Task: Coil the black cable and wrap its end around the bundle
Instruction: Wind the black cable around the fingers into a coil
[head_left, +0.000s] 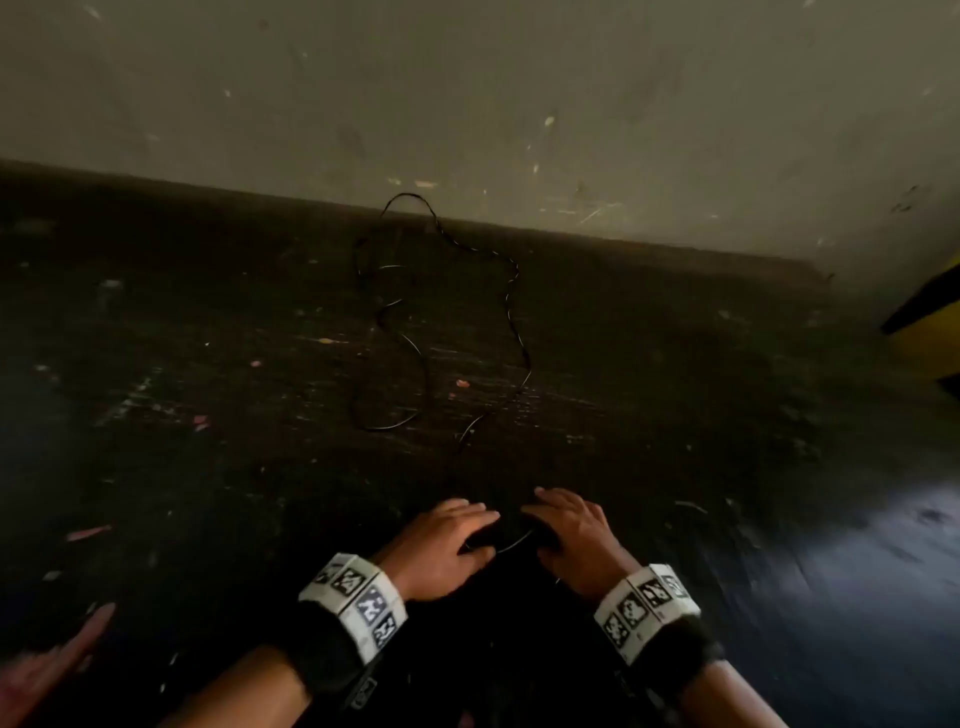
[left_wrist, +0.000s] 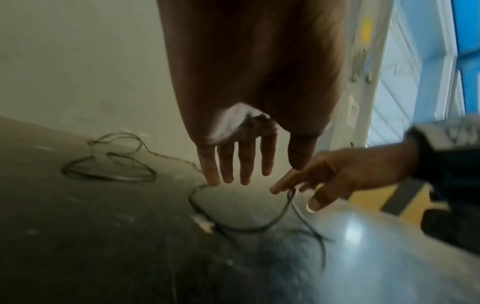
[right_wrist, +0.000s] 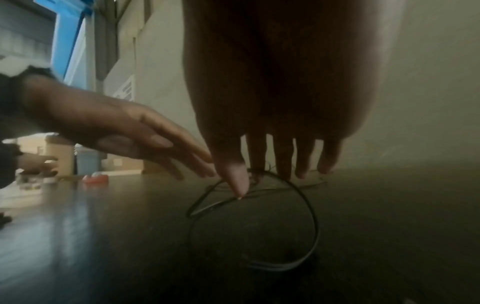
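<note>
A thin black cable sprawls in loose bends over the dark surface, from the wall foot down to my hands. Its near end forms a small loop between them. My left hand has straight fingers, and its fingertips touch the loop's far side. A white plug lies on that loop. My right hand is spread flat too. Its thumb tip presses a strand of the loop down, and the other fingers touch the surface behind it.
A pale wall stands close behind the cable. A yellow and black striped object sits at the right edge. Another person's hand shows at the bottom left. Small scraps dot the surface; a red item and boxes lie far left.
</note>
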